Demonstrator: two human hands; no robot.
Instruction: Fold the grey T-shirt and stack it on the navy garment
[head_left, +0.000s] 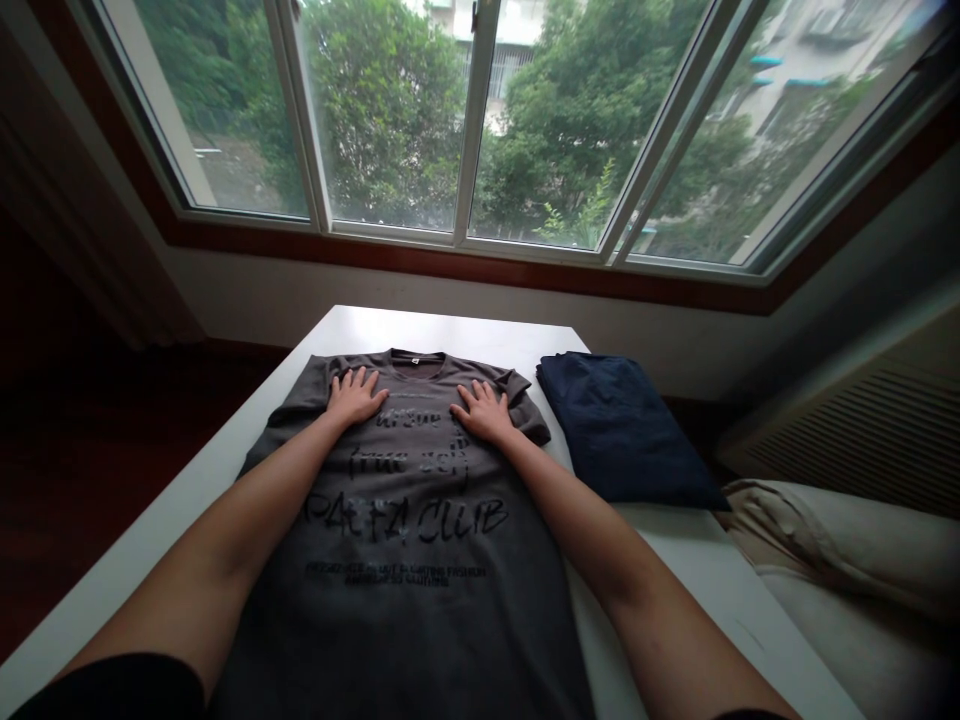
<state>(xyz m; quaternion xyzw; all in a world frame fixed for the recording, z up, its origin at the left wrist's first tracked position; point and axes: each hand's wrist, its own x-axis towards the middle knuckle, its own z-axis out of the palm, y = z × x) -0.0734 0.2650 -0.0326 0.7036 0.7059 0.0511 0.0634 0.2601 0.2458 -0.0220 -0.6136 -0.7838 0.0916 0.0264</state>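
A dark grey T-shirt [405, 630] with black lettering lies spread face up, its collar toward the window and its hem running out of view at the bottom. My left hand [356, 397] rests flat on the shirt's upper left, fingers spread near the shoulder. On the upper right, below the other shoulder, my right hand [484, 410] also lies flat with its fingers apart. Neither hand grips the cloth. Both sleeves are laid outward, and the right one looks slightly rumpled. A small white label shows inside the collar.
The shirt lies on a white table [367, 322]. A folded navy garment [626, 430] sits at its right edge. Beyond the table is a wall with a wide window [465, 236]. Pale bedding or cushions [847, 560] are at the right, and a curtain [97, 200] hangs at the left.
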